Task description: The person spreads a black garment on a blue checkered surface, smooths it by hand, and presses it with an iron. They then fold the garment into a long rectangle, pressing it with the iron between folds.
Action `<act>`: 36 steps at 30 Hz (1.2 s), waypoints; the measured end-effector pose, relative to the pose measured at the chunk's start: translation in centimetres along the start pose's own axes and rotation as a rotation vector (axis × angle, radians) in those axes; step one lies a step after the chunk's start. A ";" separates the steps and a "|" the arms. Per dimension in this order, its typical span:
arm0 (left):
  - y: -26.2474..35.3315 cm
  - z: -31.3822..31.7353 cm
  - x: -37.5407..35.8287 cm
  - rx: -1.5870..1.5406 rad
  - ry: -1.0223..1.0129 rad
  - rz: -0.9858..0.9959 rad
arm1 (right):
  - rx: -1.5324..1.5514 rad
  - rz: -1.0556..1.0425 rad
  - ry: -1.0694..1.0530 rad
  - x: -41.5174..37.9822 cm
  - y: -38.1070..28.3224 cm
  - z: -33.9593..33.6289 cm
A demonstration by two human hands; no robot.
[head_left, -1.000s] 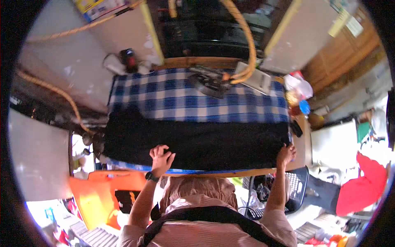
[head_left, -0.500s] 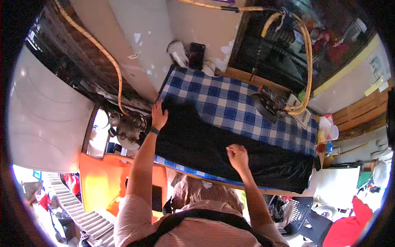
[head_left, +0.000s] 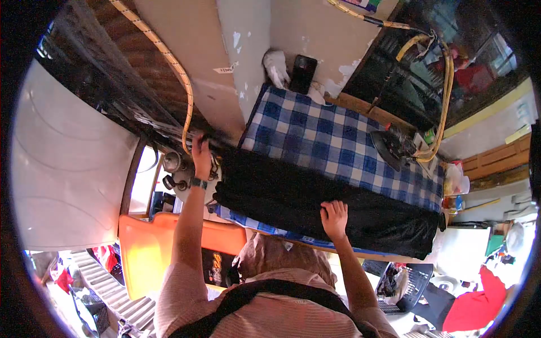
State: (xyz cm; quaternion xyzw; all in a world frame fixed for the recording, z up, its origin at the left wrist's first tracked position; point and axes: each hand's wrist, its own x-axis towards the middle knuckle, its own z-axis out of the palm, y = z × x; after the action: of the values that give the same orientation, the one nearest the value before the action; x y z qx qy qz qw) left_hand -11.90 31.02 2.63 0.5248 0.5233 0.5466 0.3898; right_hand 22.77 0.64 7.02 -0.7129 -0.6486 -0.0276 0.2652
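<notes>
A long black garment [head_left: 293, 194] lies spread along the near side of a blue-and-white checked cloth [head_left: 315, 132] on the table. At the garment's far left end, my left hand [head_left: 201, 158] has its fingers closed on a dark edge of the fabric, just beyond the table's side. My right hand [head_left: 335, 218] rests palm down on the middle of the garment, its fingers stretched out. On the checked cloth at the right, away from both hands, stands a dark clothes iron [head_left: 389, 149].
A yellow-wrapped cord [head_left: 449, 96] loops down to the iron. A phone [head_left: 303, 74] leans against the wall at the back, beside a white cloth [head_left: 276, 69]. Left of the table are metal machine parts [head_left: 174, 163] and an orange chair [head_left: 146, 248]. A black basket [head_left: 414, 287] sits below right.
My left hand has moved left, off the table's edge, drawing the garment's end along. My right hand has flattened out from a curled shape. The head view has shifted.
</notes>
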 end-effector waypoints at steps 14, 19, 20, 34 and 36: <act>-2.7 -1.8 2.6 -0.232 -0.200 -0.236 | -0.070 -0.126 0.024 -2.6 -0.2 0.7; -3.4 0.7 -0.8 0.426 -0.165 0.044 | 0.026 -0.179 -0.118 -5.4 -1.0 -0.3; -2.2 2.3 -2.8 0.478 -0.163 0.220 | 0.034 -0.113 -0.073 -6.0 -1.2 -0.9; 4.1 9.9 -13.8 0.735 -0.912 0.800 | -0.329 0.332 -0.293 -14.0 13.4 -10.2; 4.2 9.8 -13.9 0.804 -0.931 0.793 | -0.258 0.432 -0.292 -13.5 13.6 -10.9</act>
State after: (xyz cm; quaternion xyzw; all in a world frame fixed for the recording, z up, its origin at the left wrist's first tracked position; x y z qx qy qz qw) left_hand 0.28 18.48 3.46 0.9553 0.2345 0.1325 0.1219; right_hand 36.76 -16.42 6.54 -0.8588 -0.5041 0.0502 0.0757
